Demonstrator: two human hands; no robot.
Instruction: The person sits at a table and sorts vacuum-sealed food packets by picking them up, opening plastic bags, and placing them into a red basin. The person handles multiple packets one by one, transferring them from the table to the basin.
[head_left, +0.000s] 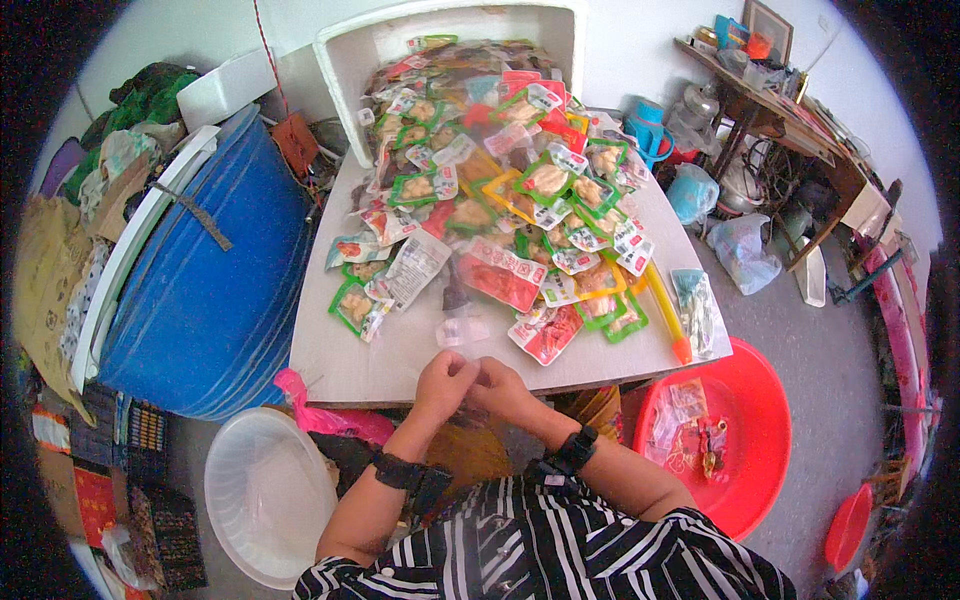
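Observation:
My left hand (441, 384) and my right hand (501, 388) meet at the table's front edge, fingertips pinched together. Between the wrists hangs a blurred, dark, see-through packet (471, 414), mostly hidden by the hands that pinch it. Just beyond my fingers lies a clear packet (462, 328) with dark contents. Past it rises a large heap of sealed snack packets, among them a red-and-white one (504, 274), a silver one with print (420, 266) and a green-edged one (358, 306). The heap spills out of a white foam box (341, 97) lying on its side.
A blue drum (217, 285) stands left of the table (337, 375), above a white plastic basin (259, 480). Pink plastic bag (322, 412) hangs at the front edge. At right are a yellow stick with orange tip (667, 315), a clear packet (694, 311) and a red tub (757, 435).

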